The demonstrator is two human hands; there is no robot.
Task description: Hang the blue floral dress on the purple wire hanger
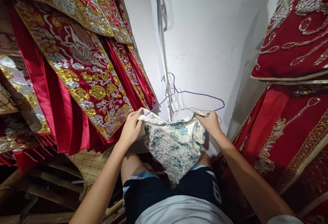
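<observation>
A white garment with a green, blue and yellow pattern (176, 145) hangs between my hands, above my lap. My left hand (132, 124) pinches its upper left corner. At the upper right corner, my right hand (208, 121) grips the edge of the cloth. A purple wire hanger (200, 94) stands behind and above the garment, its hook near a white vertical rail. The hanger's left arm reaches down to the cloth by my left hand; its right end shows bare above my right hand.
Red costumes with gold and silver embroidery (97, 80) hang at the left. More beaded red garments (294, 56) hang at the right. A white wall (205, 39) with a vertical rail (160, 39) stands ahead. Wooden slats (51, 176) lie low at the left.
</observation>
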